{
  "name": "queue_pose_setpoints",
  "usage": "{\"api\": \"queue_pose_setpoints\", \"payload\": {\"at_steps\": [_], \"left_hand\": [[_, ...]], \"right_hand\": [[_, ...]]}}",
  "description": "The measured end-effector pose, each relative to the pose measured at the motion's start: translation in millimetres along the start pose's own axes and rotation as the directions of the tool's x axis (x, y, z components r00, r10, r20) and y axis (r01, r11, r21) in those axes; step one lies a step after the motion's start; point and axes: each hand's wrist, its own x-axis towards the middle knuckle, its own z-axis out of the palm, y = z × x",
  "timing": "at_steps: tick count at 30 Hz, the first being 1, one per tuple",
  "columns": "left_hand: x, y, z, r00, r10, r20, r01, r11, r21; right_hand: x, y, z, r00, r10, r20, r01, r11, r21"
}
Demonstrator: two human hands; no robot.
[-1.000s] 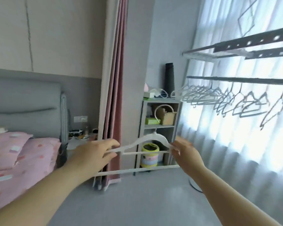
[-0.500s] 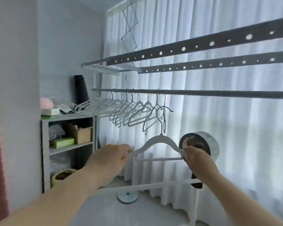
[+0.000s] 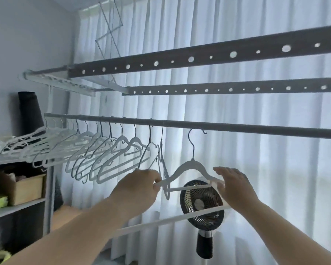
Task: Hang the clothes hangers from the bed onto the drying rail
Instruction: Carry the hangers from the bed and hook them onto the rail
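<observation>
— Where are the person's hands?
— Both are below the drying rail (image 3: 256, 129). The left hand (image 3: 139, 185) curls its fingers round the left tip of the white hanger (image 3: 189, 166). The right hand (image 3: 235, 186) is at the hanger's right end, fingers nearly straight and spread above it, thumb beneath, not clamped
— And the hanger itself?
— It is roughly level between the two hands, under the rail. Its metal hook points up and its top reaches the rail's underside without passing over it. Whether the two touch cannot be told
— What lies further off?
— Below the rail, behind the hanger, stands a black fan (image 3: 201, 203), and a thin white bar (image 3: 170, 219) crosses in front of it. On the rail, left of the held hook, hangs a close row of pale hangers (image 3: 122, 150). Above the rail run two dark perforated bars (image 3: 199, 58), and behind it falls a white curtain (image 3: 275, 169)
</observation>
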Motion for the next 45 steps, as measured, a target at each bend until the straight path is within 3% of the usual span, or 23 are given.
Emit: {"api": "queue_pose_setpoints", "payload": {"at_steps": [9,15,19,23,29,45], "left_hand": [[59,-5,19,1.000,-0.026,0.017,0.024,0.997,0.068],[73,-7,10,0.993,-0.116,-0.023,0.118,0.969,0.217],[86,2,-2,0.988,-0.135,-0.080,0.149,0.970,0.191],[101,15,-2,0.971,-0.157,-0.181,0.171,0.983,0.063],[131,32,6,0.957,-0.186,-0.223,0.201,0.979,0.045],[148,14,45,0.927,-0.344,-0.150,0.360,0.927,0.101]], "right_hand": [[57,26,-9,0.988,0.008,-0.157,-0.024,0.994,-0.103],[91,32,-23,0.963,-0.111,-0.244,0.070,0.983,-0.170],[111,37,-27,0.946,-0.160,-0.283,0.117,0.980,-0.161],[124,43,-29,0.969,-0.130,-0.212,0.083,0.972,-0.218],[133,51,-27,0.988,-0.102,-0.115,0.067,0.958,-0.278],[132,63,-25,0.968,-0.222,-0.119,0.183,0.944,-0.273]]}}
